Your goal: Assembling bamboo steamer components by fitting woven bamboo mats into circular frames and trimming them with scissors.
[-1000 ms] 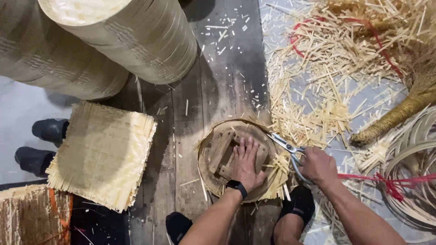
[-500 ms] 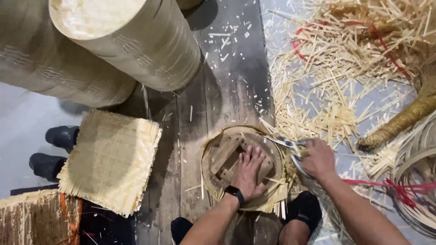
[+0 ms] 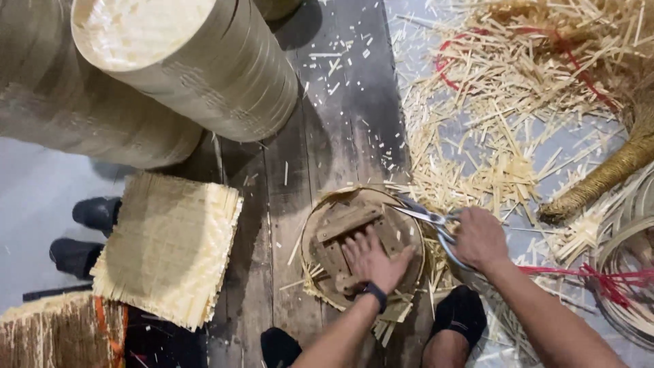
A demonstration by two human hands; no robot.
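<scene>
A round bamboo ring with wooden slats (image 3: 340, 225) lies on the dark plank floor, on top of a woven mat whose frayed edge sticks out around it. My left hand (image 3: 371, 262) presses flat on the slats, fingers spread, a dark band on its wrist. My right hand (image 3: 480, 238) grips the handles of metal scissors (image 3: 426, 215), whose blades reach the ring's right rim where the woven edge sticks out.
Two tall stacks of bamboo rings (image 3: 197, 61) lie at upper left. A pile of square woven mats (image 3: 170, 242) sits left, black shoes (image 3: 95, 215) beside it. Cut bamboo strips (image 3: 504, 116) litter the right, with coiled hoops and red cord (image 3: 613, 279). My dark-socked feet (image 3: 460, 317) are below.
The view has drifted slightly, so the ring sits a little lower right. My left hand stays on the slats. The scissors have shifted along the ring's right rim.
</scene>
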